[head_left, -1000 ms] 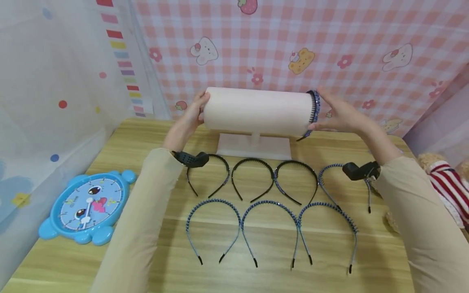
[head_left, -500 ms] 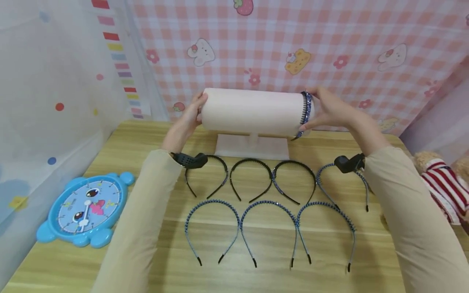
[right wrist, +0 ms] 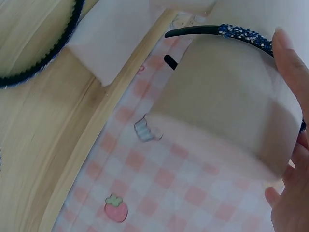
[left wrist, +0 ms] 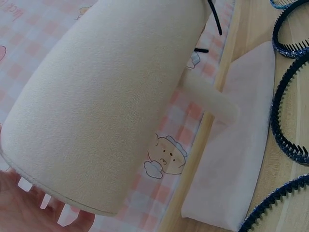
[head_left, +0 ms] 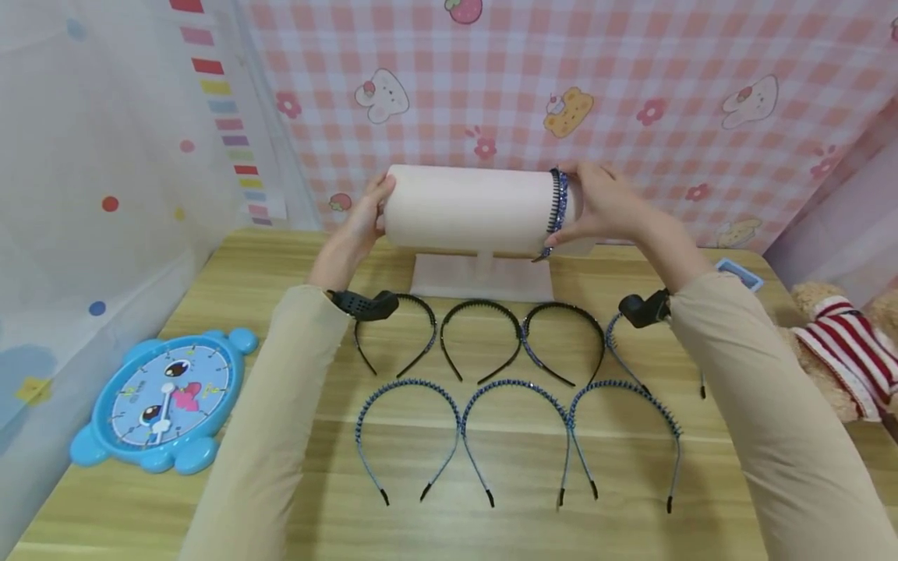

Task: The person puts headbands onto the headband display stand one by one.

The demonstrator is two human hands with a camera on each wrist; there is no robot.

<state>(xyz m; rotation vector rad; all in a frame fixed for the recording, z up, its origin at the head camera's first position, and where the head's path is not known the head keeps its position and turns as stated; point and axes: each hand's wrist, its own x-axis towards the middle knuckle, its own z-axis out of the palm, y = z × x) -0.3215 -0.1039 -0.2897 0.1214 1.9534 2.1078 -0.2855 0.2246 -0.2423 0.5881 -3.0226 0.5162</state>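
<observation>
Blue headband [head_left: 560,201] around roll [head_left: 466,206], in right hand [head_left: 607,202], left hand [head_left: 363,220] opposite

The glittery headband [head_left: 560,201] has slid leftward along the roll [head_left: 470,206].

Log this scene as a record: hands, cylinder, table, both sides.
Left hand: holds white cylinder at its left end
Right hand: grips glittery blue headband around cylinder, near its right end
Cylinder: horizontal, on flat-based stand
Table: seven headbands, four in back row, three in front
Left: blue clock
Right: plush toy in striped top
</observation>
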